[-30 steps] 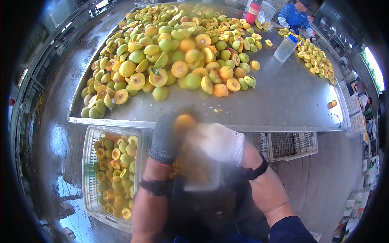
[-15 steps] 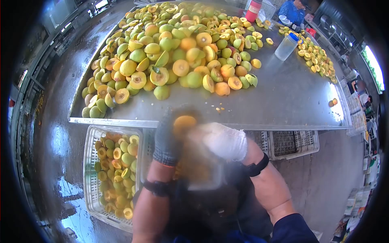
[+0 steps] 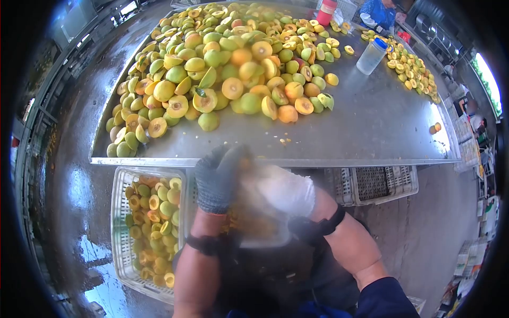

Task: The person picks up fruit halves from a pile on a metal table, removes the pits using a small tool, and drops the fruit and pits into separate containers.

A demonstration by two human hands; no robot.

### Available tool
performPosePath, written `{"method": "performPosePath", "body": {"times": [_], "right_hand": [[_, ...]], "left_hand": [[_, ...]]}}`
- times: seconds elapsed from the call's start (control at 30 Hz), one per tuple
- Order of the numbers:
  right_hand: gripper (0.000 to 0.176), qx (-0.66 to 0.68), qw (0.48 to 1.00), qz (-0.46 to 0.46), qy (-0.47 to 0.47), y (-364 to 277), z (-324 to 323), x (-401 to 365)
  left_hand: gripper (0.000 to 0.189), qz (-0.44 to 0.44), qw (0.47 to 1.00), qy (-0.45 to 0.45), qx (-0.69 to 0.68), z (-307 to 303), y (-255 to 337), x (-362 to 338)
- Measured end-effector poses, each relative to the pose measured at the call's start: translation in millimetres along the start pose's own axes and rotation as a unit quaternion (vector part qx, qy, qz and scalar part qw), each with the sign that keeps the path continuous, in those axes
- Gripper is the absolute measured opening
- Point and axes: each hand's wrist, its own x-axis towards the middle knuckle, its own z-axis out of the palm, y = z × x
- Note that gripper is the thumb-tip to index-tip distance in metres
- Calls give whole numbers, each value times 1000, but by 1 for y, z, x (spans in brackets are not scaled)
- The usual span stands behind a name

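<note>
– Where's the fruit (image 3: 247, 163) they're handling?

– Between the two gloves, just this side of the table (image 3: 371, 132) edge. Only a smear of orange shows, up by the fingertips of the left hand (image 3: 217, 180), the dark glove.

– Which hand's nearer to it?

– The left. Its fingers are curled over, and the orange sits on their inner side, towards the right hand (image 3: 283, 188). The white glove is bunched close beside it, touching or nearly so.

– Is either one gripping it?

– I can't tell, it's all blur there. Curled, yes, but clamped on it or not, no saying. Nor which way its long side runs.

– And around them?

– A tub (image 3: 260, 233) right under the hands, a crate (image 3: 119, 212) of halves to their left, and the pile (image 3: 222, 58) well off across the table
</note>
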Motion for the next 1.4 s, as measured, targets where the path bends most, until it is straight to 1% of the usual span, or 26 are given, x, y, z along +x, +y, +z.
{"method": "performPosePath", "body": {"times": [0.03, 0.07, 0.13, 0.17, 0.27, 0.33, 0.4, 0.43, 0.5, 0.53, 0.57, 0.63, 0.7, 0.77, 0.8, 0.83, 0.87, 0.93, 0.97, 1.0, 1.03, 1.1, 1.13, 1.2, 1.3, 1.4], "right_hand": [[36, 113, 991, 57, -38, 0, -3, -2], [35, 139, 987, 64, -44, -2, -2, -5], [32, 191, 977, 79, -56, -5, 1, -9], [31, 119, 991, 43, -35, 0, 6, -10], [26, 92, 993, -51, 45, 17, 22, -5], [25, 18, 985, -134, 106, 24, 32, -6], [26, -59, 971, -196, 120, 28, 35, -5], [26, -113, 965, -208, 115, 29, 31, -7], [28, -114, 974, -175, 84, 25, 24, -14], [29, -60, 988, -132, 61, 18, 21, -17], [31, -15, 992, -118, 41, 15, 18, -20], [35, 66, 991, -114, 5, 13, 12, -26], [36, 33, 991, -123, -36, 12, 0, -34], [34, -101, 984, -121, -83, 7, -21, -41], [31, -98, 989, -80, -76, 3, -22, -41], [29, -94, 992, -39, -68, -2, -22, -41], [27, -90, 994, 1, -59, -7, -23, -41], [26, -31, 999, 16, -2, -2, -21, -34], [28, -24, 998, 45, 42, -3, -18, -28], [29, -100, 991, 32, 82, -3, -15, -20], [31, -175, 977, 17, 123, -1, -13, -11], [40, -362, 909, -21, 207, -16, -4, 8], [42, -403, 892, -7, 205, -25, 1, 23], [46, -482, 853, 23, 200, -45, 8, 57], [51, -550, 824, 17, 136, -55, 17, 120], [55, -654, 752, -12, 79, -58, 34, 167]], "left_hand": [[27, 49, 998, -22, 37, -3, -2, -1], [28, 98, 992, -40, 72, -6, -4, -1], [33, 64, 995, -58, 41, -6, 6, 0], [34, -6, 1000, -17, -12, -2, 7, -2], [39, -165, 969, 93, -160, 17, 7, -8], [45, -202, 945, 130, -223, 22, 4, -11], [51, -228, 933, 141, -240, 20, 1, -13], [54, -234, 931, 137, -244, 18, 0, -14], [59, -243, 927, 127, -257, 17, -1, -18], [61, -259, 909, 127, -301, 18, 1, -17], [63, -275, 888, 130, -344, 18, 3, -15], [65, -330, 792, 154, -490, 18, 18, -8], [68, -313, 794, 121, -506, 7, 37, -7], [65, -290, 785, 77, -542, -6, 37, -8], [62, -228, 881, 32, -414, -15, 35, -8], [59, -161, 948, -13, -272, -24, 34, -9], [54, -122, 979, -73, -146, -31, 35, -8], [43, -49, 979, -179, 83, -42, 40, -6], [37, -28, 955, -233, 184, -47, 44, -5], [31, -9, 917, -282, 281, -52, 46, -5], [30, -14, 947, -232, 222, -57, 38, -10], [32, -78, 911, -192, 357, -79, 40, -7], [33, -112, 884, -173, 420, -91, 41, -6], [34, -220, 860, -115, 445, -126, 23, -6], [32, -124, 862, 100, 481, -155, -5, -26], [33, -117, 899, 144, 396, -154, 3, -26]]}}
